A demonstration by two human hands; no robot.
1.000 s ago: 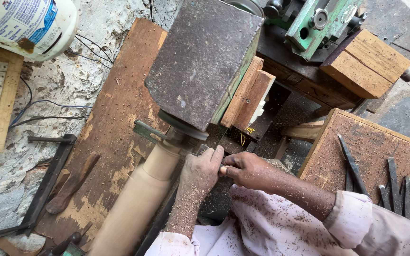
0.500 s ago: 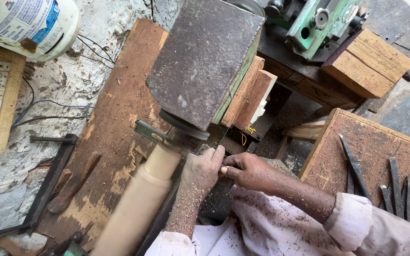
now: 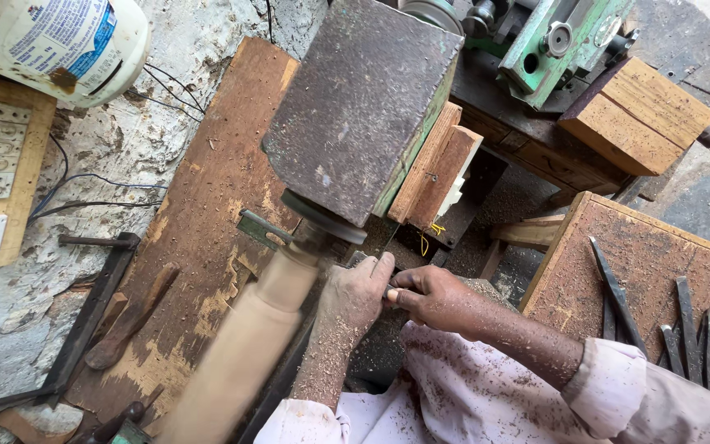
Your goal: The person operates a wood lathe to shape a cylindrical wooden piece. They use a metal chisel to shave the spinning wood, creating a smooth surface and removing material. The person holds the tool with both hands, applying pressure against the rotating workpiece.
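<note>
Sawdust coats both forearms in the head view. A pale wooden workpiece (image 3: 244, 345), blurred as if spinning, runs from the lower left up to the dark round chuck (image 3: 322, 218) under a grey metal housing (image 3: 363, 103). The left hand (image 3: 355, 298) lies just right of the workpiece, fingers pressed together over a slim tool (image 3: 390, 293) whose tip is hidden. The right hand (image 3: 431, 298) touches the left and pinches the same tool between thumb and curled fingers. Chisels (image 3: 684, 325) lie on a wooden board (image 3: 618, 247) at the right. A white plastic jar (image 3: 51, 45) sits top left, and a wooden-handled tool (image 3: 129, 316) rests on the worn bench (image 3: 207, 189).
</note>
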